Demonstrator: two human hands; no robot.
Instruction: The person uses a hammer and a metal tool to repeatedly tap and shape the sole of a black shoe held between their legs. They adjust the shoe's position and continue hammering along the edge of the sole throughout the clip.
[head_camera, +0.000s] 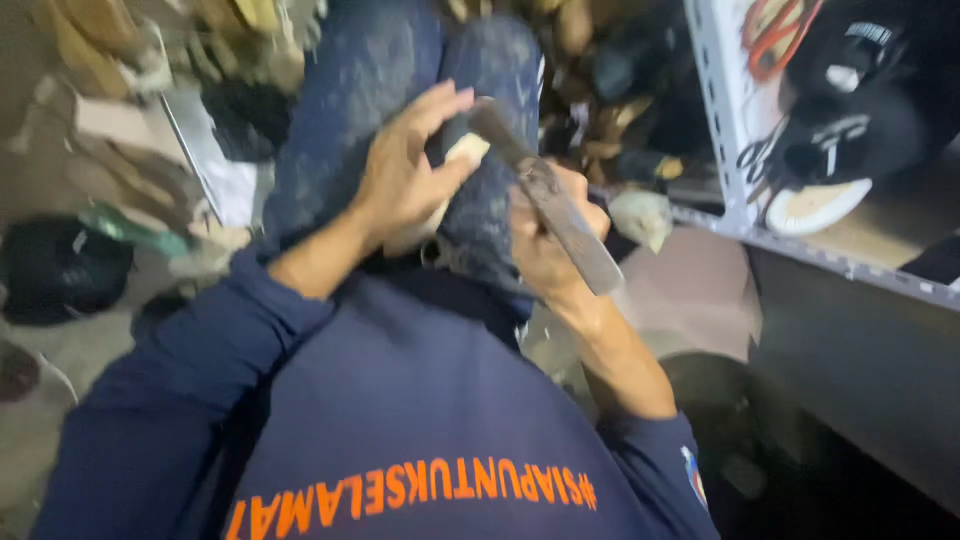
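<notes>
While the left hand pinched a pale block against the knee, the right hand gripped a rasp just beside it; short, flat strokes seemed wisest.

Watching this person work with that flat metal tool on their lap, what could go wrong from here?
The right hand drives a flat metal tool toward a small pale piece pinched by the left hand, so a slip could catch those fingers. The work rests on the knee in blue trousers, so the tool might strike the leg. The blurred picture suggests quick movement, which may add to either risk.
</notes>
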